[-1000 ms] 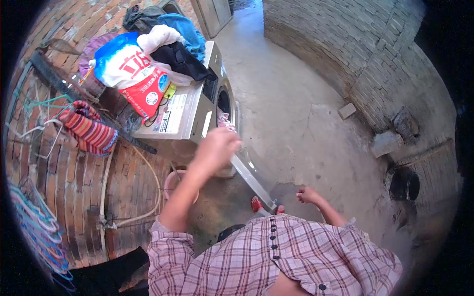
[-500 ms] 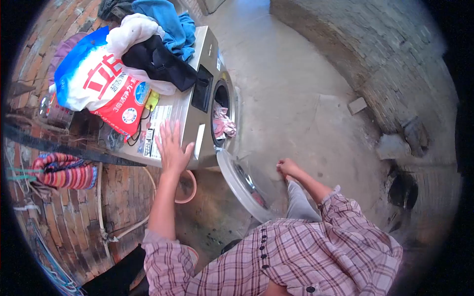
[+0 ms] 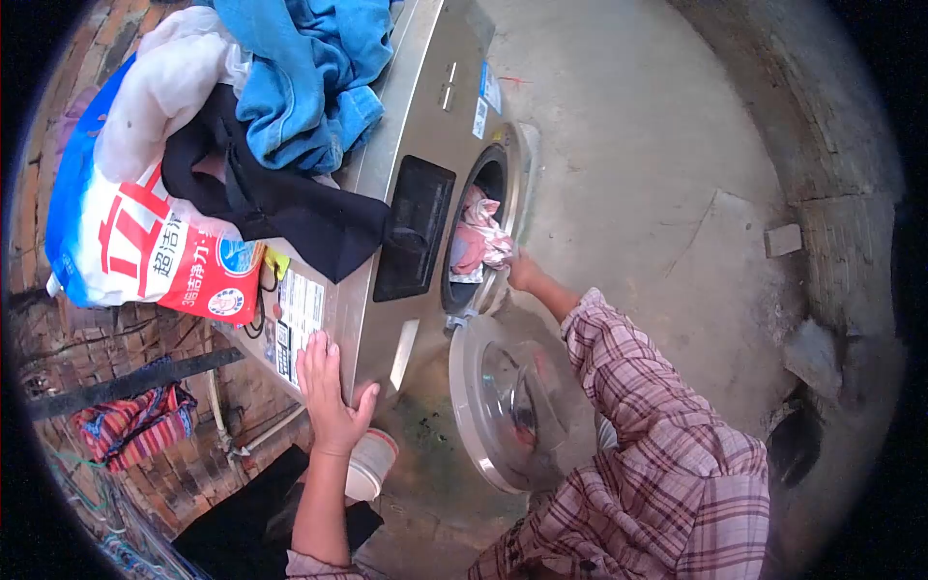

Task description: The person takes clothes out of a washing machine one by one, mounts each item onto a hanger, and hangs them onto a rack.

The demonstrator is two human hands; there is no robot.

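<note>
My left hand (image 3: 333, 391) lies with its fingers stretched out on the top front edge of a silver front-loading washing machine (image 3: 425, 106). It rests beside a printed label (image 3: 301, 314). My right hand (image 3: 527, 275) is at the machine's round opening, its fingers closed at the edge of a pink-and-white garment (image 3: 476, 242); the fingertips are partly hidden. The garment bulges out of the drum over the lower rim. Below it, the clear round door (image 3: 507, 406) hangs wide open.
On the machine's top lie a red, white and blue detergent bag (image 3: 135, 237), a black garment (image 3: 280, 208), a blue garment (image 3: 300, 82) and white cloth (image 3: 169, 92). A pale bucket (image 3: 370, 464) stands below my left hand. A striped cloth (image 3: 135, 425) hangs by the brick wall.
My right hand has moved up from beside the door to the garment in the opening. My view has come closer to the machine; my left hand still lies flat on its top.
</note>
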